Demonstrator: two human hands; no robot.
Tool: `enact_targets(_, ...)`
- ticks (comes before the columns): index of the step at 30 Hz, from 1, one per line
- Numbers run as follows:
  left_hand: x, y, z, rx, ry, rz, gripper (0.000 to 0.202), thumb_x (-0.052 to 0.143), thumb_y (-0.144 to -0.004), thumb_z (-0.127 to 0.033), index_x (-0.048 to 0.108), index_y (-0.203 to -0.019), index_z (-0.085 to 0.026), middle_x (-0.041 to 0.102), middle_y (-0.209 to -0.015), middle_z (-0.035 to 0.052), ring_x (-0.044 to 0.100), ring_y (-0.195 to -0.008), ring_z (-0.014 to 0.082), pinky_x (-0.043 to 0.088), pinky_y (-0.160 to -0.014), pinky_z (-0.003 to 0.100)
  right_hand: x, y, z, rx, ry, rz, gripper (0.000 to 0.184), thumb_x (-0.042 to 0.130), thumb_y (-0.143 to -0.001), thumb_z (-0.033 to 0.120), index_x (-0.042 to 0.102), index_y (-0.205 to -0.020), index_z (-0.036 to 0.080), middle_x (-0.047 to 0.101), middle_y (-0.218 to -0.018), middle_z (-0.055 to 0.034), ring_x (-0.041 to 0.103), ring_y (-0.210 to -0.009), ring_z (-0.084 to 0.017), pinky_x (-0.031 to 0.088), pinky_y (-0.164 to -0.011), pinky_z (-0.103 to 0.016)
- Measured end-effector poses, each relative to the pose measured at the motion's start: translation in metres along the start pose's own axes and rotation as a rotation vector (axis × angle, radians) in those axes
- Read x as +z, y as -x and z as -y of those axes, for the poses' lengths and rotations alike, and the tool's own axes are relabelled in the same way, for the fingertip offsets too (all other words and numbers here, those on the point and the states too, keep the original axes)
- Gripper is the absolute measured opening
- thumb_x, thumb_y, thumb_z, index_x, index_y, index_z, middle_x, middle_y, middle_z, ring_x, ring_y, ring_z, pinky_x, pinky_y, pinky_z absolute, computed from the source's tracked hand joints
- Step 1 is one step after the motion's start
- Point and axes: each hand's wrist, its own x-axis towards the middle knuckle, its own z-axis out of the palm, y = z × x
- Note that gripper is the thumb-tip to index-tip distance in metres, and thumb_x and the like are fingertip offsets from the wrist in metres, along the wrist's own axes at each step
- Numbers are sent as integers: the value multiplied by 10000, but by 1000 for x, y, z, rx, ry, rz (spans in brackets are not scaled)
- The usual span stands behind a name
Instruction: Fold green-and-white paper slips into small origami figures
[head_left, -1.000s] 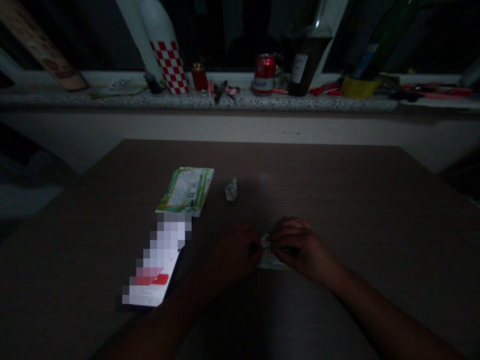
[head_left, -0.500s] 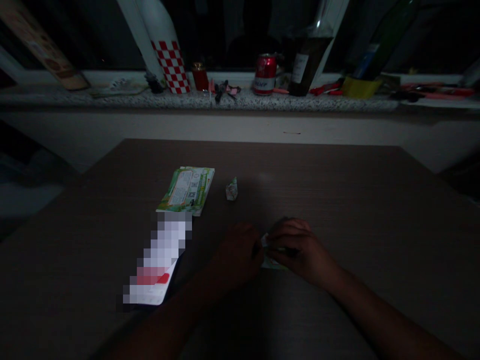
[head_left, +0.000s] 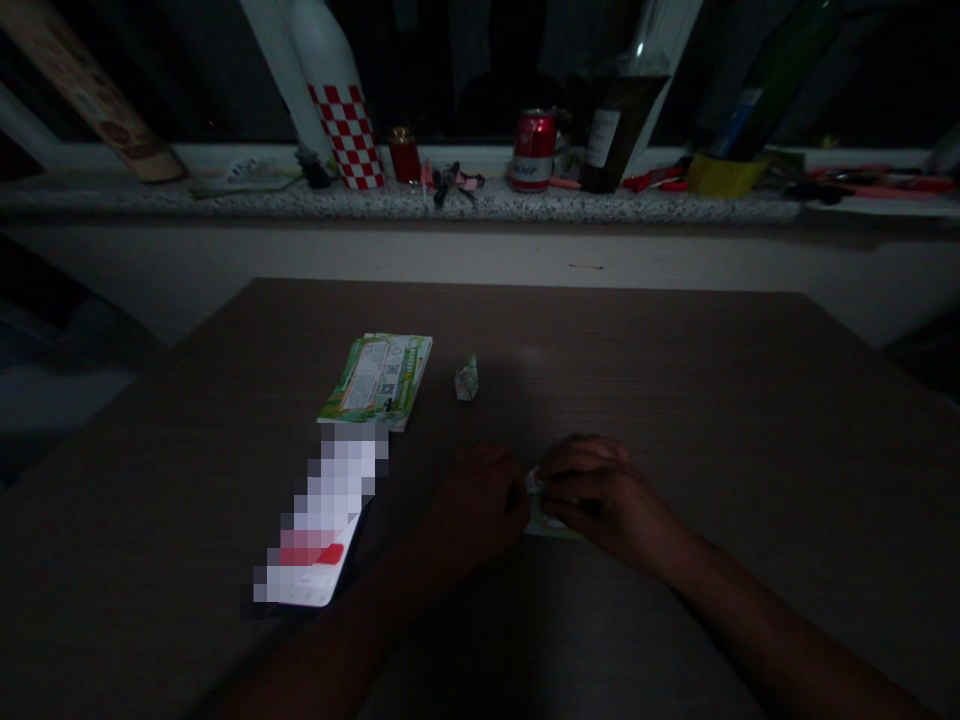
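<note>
Pinched by the thumb and fingers of the bare right hand (head_left: pixel 611 490) is a small green-and-white printed paper (head_left: pixel 553 529), by which the space between the two hands is filled. Its pale upper tip is raised beside the right fingertips, while its lower part is seen spread beneath them; whether both belong to one sheet cannot be told. The bare left hand (head_left: pixel 484 500) is held curled at the paper's left edge, but its fingertips are hidden in shadow, so whether the paper is also gripped there cannot be told.

Both hands are held low over the brown wood-grained table (head_left: pixel 697 390). Beyond them, a small folded, pointed piece of patterned paper (head_left: pixel 466 381) is set apart on the tabletop. To its left, a stack of green-and-white printed paper sheets (head_left: pixel 375 385) is laid, and nearer the left forearm a dark-edged phone with a lit white screen (head_left: pixel 311 590) is placed, its display partly blurred by pixel blocks. On the speckled stone windowsill (head_left: pixel 480 207), a red-and-silver drinks can (head_left: pixel 533 150) and a white bottle with red checks (head_left: pixel 349 135) are lined up.
</note>
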Motion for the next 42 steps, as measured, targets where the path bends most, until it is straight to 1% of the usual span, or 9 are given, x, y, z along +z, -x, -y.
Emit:
enact_targets(6, -3, 0, -2, -25, 12, 22, 68, 528, -808, -162, 588, -777, -156, 592, -860, 51, 539, -848, 200, 420, -765, 315, -8, 5, -7, -17, -28, 87, 174, 682, -830, 199, 708, -973, 295, 699, -1120, 16, 557, -1099, -220, 355, -957, -438)
enact_targets(10, -4, 0, -2, -32, 20, 21, 64, 532, -800, -154, 588, -770, -157, 590, -859, 50, 538, -858, 197, 418, -767, 303, -14, 6, -12, -25, -77, 151, 233, 656, -842, 174, 692, -1051, 270, 686, -1163, -18, 530, -1148, -226, 362, -994, -443)
enact_targets(13, -5, 0, -3, -40, 20, 26, 71, 531, -799, -153, 597, -774, -158, 595, -861, 50, 542, -859, 197, 417, -766, 302, -18, 7, -13, -17, -129, 169, 328, 631, -844, 127, 651, -1143, 260, 669, -1192, -41, 528, -1159, -221, 366, -1020, -447)
enact_targets(18, -5, 0, -2, -36, 16, 31, 62, 540, -787, -147, 600, -781, -161, 599, -869, 47, 544, -868, 198, 415, -784, 304, -22, 7, -12, -16, -172, 188, 455, 595, -837, 65, 594, -1235, 284, 640, -1240, -39, 512, -1195, -218, 353, -1047, -463)
enact_targets(24, -2, 0, -5, -51, -21, 6, 55, 574, -794, -212, 595, -771, -167, 593, -856, 40, 549, -846, 194, 420, -768, 306, -24, 5, -10, -14, -180, 198, 475, 591, -819, 40, 608, -1223, 289, 653, -1213, -39, 530, -1179, -219, 352, -1046, -473)
enact_targets(28, 2, -2, -14, -105, -122, -40, 233, 638, -777, -388, 595, -754, -160, 592, -867, 65, 547, -869, 238, 421, -786, 365, -23, 5, -10, -10, -175, 190, 468, 584, -814, 27, 616, -1208, 278, 659, -1205, -43, 538, -1171, -218, 345, -1050, -480)
enact_targets(30, 4, -3, -18, -124, -174, -49, 271, 637, -773, -429, 607, -765, -160, 595, -878, 76, 550, -882, 257, 418, -798, 394, -23, 5, -9, -16, -176, 189, 467, 585, -810, 24, 619, -1203, 274, 660, -1204, -42, 538, -1171, -216, 352, -1048, -472)
enact_targets(36, -1, 0, -22, -149, -248, -30, 251, 611, -793, -426, 635, -821, -178, 616, -920, 82, 568, -911, 279, 414, -803, 435, -22, 6, -9, -3, -172, 176, 510, 592, -801, 27, 592, -1241, 285, 655, -1214, -35, 527, -1181, -216, 366, -1040, -461)
enact_targets(42, -8, 3, -20, -178, -273, -4, 256, 604, -800, -438, 649, -814, -186, 632, -915, 77, 580, -906, 277, 410, -787, 427, -21, 6, -9, 4, -156, 179, 489, 596, -795, 29, 605, -1219, 271, 648, -1228, -39, 519, -1179, -222, 363, -1037, -457)
